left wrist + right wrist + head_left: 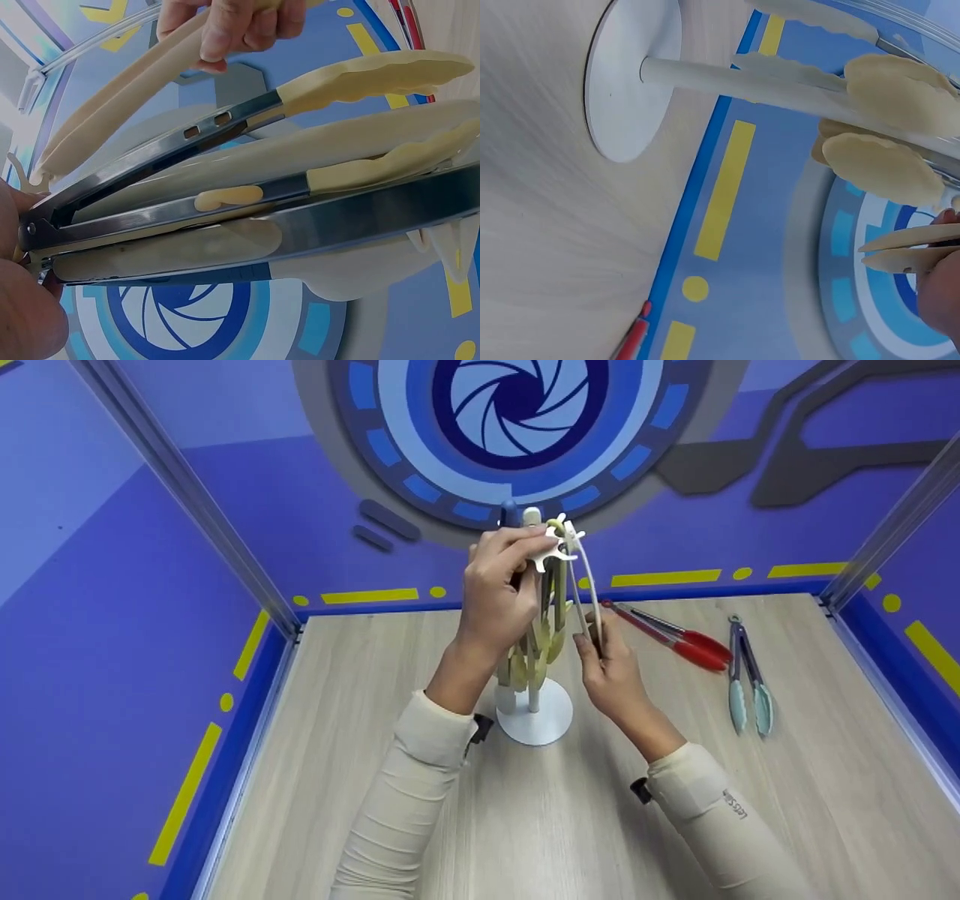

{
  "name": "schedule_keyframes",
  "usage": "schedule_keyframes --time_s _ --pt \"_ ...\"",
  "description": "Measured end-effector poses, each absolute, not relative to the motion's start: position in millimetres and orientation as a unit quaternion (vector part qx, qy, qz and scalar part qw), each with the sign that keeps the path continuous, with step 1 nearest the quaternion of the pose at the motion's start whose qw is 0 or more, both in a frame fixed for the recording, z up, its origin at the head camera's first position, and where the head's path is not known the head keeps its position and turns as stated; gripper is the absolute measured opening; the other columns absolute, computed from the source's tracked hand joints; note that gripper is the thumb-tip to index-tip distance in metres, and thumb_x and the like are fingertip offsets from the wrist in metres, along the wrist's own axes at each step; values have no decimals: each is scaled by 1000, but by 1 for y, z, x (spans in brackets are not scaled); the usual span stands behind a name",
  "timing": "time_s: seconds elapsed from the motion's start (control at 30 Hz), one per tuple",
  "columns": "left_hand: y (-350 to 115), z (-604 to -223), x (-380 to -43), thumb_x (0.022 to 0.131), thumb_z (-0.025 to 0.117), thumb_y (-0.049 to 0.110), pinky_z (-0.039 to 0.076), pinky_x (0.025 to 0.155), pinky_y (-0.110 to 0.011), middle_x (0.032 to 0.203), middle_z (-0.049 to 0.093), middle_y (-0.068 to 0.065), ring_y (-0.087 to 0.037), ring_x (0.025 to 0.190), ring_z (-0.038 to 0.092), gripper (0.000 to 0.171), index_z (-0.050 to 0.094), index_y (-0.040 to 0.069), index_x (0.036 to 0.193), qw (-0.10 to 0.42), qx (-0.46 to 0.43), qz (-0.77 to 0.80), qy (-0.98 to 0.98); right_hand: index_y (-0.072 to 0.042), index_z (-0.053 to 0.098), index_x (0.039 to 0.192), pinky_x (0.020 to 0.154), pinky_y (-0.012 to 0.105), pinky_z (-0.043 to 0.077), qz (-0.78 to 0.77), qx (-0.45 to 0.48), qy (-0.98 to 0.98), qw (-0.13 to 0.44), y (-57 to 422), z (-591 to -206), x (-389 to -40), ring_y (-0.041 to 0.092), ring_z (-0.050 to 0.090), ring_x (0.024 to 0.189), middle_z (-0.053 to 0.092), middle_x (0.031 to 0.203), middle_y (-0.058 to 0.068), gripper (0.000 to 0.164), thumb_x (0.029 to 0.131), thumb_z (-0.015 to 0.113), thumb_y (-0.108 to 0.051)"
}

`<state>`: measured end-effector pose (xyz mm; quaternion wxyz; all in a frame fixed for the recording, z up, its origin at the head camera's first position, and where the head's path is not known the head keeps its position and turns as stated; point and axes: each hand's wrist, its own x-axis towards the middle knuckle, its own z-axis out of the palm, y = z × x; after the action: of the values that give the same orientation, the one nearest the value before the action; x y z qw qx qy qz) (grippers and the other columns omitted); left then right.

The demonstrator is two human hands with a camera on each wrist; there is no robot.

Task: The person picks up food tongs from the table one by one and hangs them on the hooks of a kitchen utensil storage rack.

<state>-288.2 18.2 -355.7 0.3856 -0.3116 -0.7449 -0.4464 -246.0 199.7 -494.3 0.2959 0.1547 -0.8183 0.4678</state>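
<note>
A white stand (551, 720) with a round base carries several hanging tongs on its hooked top (553, 556). Metal tongs with cream tips (360, 82) hang there in the left wrist view. My left hand (495, 589) grips the hooked top, its fingers curled over it; the palm side is hidden. With my right hand (611, 671) I pinch a pair of plain beige tongs (587, 566) near their lower ends, and their upper end is up by the hooks. In the right wrist view the beige tongs' tips (904, 260) stick out of that hand, close together.
To the right on the wooden table (337, 780) lie red tongs (694, 649) and tongs with light teal tips (763, 709). A blue patterned wall (262, 510) stands behind the stand, with side walls at left and right.
</note>
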Motion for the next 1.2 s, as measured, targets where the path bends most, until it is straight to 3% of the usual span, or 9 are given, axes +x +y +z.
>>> schedule_keyframes --time_s 0.27,0.57,0.73,0.9,1.2 --pt "17 -356 -287 92 69 -5 49 87 -36 119 80 -5 -23 106 70 27 84 11 107 386 -311 -449 -743 0 55 127 61 24 34 496 151 -810 275 191 -497 -247 11 39 67 47 79 7 20 109 58 -10" --pt "18 -356 -286 92 69 -6 49 89 -36 120 80 -5 -24 108 69 29 84 11 108 380 -311 -450 -746 2 54 125 63 24 38 522 151 -807 230 189 -495 -247 13 43 72 48 83 6 20 109 57 -9" --pt "18 -355 -284 91 69 -6 49 89 -35 120 80 -5 -24 108 70 29 84 11 108 379 -308 -452 -747 1 54 130 70 29 46 509 138 -826 199 186 -491 -248 17 53 80 58 89 9 24 111 54 -12" --pt "18 -354 -283 92 69 -5 48 89 -35 121 80 -5 -24 109 69 28 84 11 109 375 -309 -452 -748 -3 53 133 76 38 53 476 135 -844 206 182 -489 -247 21 61 87 65 97 13 24 112 53 -14" --pt "18 -357 -285 93 68 -6 48 89 -35 121 80 -5 -23 110 69 27 84 11 109 383 -310 -446 -747 0 56 116 66 25 42 531 146 -816 176 178 -490 -248 13 49 73 53 82 3 15 112 53 -14"
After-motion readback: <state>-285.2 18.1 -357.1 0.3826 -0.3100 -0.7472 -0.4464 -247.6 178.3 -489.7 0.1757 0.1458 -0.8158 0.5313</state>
